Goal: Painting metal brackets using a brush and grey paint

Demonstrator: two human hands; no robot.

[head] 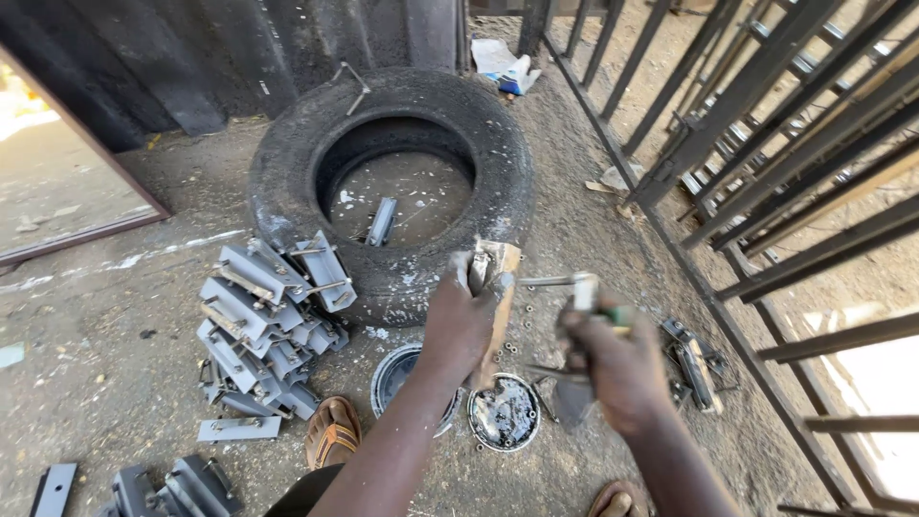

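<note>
A worn tyre (392,182) lies flat on the dirt floor (105,345). One grey bracket (381,221) rests inside it. A stack of grey metal brackets (263,321) leans against its left side. Dark metal railings (766,144) stand at right.

Paint-smeared wooden-handled brush (496,287), held nearly upright above the round paint tins; grey metal bracket (577,297) with protruding rod, held level just beside it.

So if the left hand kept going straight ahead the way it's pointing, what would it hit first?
The left hand, holding a paint-smeared flat piece, points up and away toward the old tyre. Its near sidewall would likely be first, just beyond the fingers, though depth is hard to judge from the head view.
</note>
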